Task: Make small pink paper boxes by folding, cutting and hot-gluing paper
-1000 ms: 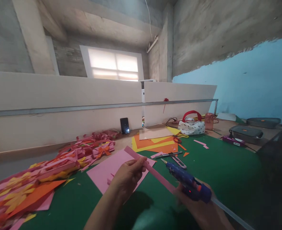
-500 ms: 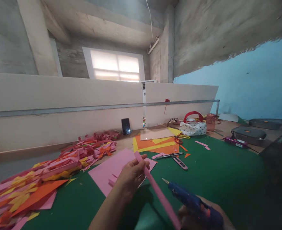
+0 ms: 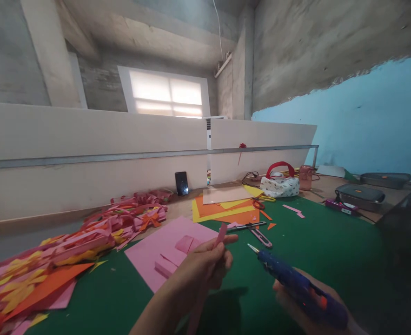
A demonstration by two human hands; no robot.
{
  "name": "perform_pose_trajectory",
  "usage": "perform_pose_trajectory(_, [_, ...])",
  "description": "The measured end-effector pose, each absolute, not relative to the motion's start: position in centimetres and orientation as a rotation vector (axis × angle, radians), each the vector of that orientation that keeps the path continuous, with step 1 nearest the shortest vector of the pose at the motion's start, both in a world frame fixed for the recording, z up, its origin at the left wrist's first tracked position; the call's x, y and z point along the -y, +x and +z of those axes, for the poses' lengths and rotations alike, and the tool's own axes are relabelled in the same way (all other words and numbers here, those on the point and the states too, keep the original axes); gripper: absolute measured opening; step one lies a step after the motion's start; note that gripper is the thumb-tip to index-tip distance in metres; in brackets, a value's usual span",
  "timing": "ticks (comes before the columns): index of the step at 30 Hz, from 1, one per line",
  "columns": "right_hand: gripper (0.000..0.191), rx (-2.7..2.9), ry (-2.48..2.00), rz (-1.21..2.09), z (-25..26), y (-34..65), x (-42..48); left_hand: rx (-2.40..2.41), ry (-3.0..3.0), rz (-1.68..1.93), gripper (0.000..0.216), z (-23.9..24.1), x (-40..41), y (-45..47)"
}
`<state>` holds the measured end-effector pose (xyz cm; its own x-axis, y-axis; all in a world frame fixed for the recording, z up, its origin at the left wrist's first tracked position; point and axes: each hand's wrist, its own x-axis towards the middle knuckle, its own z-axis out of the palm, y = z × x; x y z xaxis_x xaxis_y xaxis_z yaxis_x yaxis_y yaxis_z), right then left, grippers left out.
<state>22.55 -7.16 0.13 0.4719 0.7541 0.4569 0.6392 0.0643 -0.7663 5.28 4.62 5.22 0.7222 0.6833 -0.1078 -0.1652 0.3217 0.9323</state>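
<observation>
My left hand (image 3: 205, 267) is closed in a pinch on a pink paper strip (image 3: 221, 234), whose top end sticks up above the fingers while the rest hangs down behind the hand. My right hand (image 3: 306, 309) grips a blue hot glue gun (image 3: 299, 288), its nozzle pointing up and left toward the strip, a short gap away. Both hands hover over a green mat (image 3: 317, 251). A pink sheet (image 3: 163, 251) with small folded pink pieces lies just beyond my left hand.
A heap of pink, orange and yellow paper bows (image 3: 69, 246) fills the left. Orange and yellow sheets (image 3: 226, 209), a utility knife (image 3: 261, 237), scissors (image 3: 261, 201), a pouch (image 3: 280, 185), a phone (image 3: 181, 183) and two lidded containers (image 3: 361, 195) sit farther back.
My left hand slid along the strip and turned it upright, so only its short end shows above the fingers. The glue gun swung back up and right, nozzle toward the strip.
</observation>
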Motion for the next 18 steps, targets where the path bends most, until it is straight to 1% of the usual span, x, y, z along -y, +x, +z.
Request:
perform_pose_trajectory(2, [0.029, 1.274, -1.609, 0.111, 0.9, 22.4, 7.2, -0.555, 1.149, 0.566, 0.041, 5.3, -4.2, 5.3])
perform_pose_trajectory(4, [0.028, 1.314, -1.586, 0.071, 1.8, 22.2, 7.2, -0.543, 1.195, 0.494, 0.051, 5.5, -3.9, 5.2])
perform_pose_trajectory(6, [0.025, 1.335, -1.581, 0.033, 2.3, 22.1, 7.1, -0.503, 1.222, 0.406, 0.062, 5.7, -3.7, 5.1])
perform_pose_trajectory(8, [0.022, 1.360, -1.568, 0.026, 2.5, 22.1, 7.0, -0.475, 1.227, 0.354, 0.066, 5.9, -3.7, 4.9])
perform_pose_trajectory(18, [0.016, 1.444, -1.557, 0.083, 2.0, 21.9, 6.6, -0.538, 1.300, 0.312, 0.057, 5.1, -3.5, 5.1])
